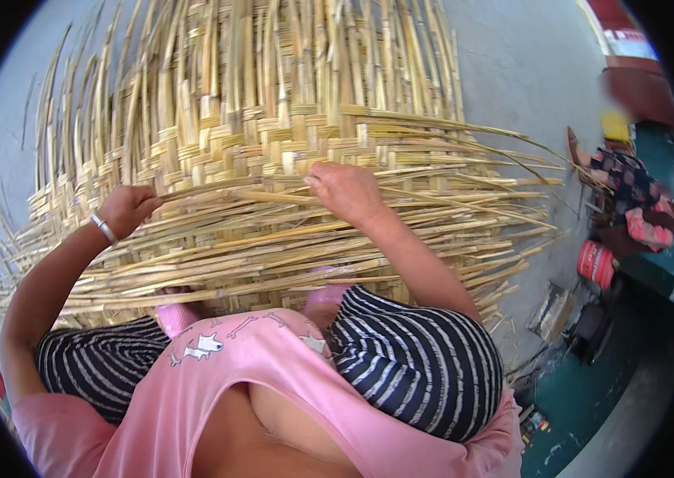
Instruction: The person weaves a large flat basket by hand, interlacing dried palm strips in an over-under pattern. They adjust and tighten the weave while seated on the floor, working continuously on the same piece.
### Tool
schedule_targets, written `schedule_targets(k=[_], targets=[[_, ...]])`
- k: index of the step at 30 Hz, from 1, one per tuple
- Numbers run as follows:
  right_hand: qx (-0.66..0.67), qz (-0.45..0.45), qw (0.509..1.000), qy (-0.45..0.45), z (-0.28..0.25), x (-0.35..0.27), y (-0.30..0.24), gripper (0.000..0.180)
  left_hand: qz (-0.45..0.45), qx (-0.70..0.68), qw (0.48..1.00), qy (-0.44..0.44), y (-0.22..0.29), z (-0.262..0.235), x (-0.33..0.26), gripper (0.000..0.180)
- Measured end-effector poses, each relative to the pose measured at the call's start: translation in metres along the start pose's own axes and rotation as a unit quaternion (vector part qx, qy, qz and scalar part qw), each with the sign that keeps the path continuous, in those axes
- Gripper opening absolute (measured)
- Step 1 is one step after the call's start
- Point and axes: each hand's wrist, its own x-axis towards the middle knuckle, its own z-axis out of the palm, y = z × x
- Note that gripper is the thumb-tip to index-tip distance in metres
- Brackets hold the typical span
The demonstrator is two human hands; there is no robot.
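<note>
A large mat of split yellow reeds [273, 163] lies before me, woven in a crossing pattern through its middle. Long lengthwise reeds [297, 56] run away from me past the woven part. Loose crosswise reeds [289, 247] lie in a thick layer between the weave and my knees. My left hand [131, 210], with a silver bracelet [103, 228] at the wrist, is closed on the left part of a few crosswise reeds. My right hand [346, 191] is closed farther right, by the weave's near edge, its fingertips pressed on the same bundle of reeds.
Grey floor [508, 80] surrounds the mat. Another person [632, 187] sits at the right. Nearer are a red bucket [595, 264] and a block-shaped object [550, 312]. Reed ends [548, 183] stick out past the mat's right side.
</note>
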Motion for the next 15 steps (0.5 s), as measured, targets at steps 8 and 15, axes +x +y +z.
schedule_targets(k=[8, 15], targets=[[-0.003, 0.066, 0.995, -0.071, 0.005, -0.002, 0.007, 0.025, -0.051, -0.033, 0.998, -0.004, -0.001, 0.009, -0.007, 0.022], [0.078, 0.115, 0.99, -0.03, -0.007, 0.0, 0.027, 0.032, -0.014, -0.037, 0.999, 0.004, 0.001, 0.006, -0.001, 0.021]])
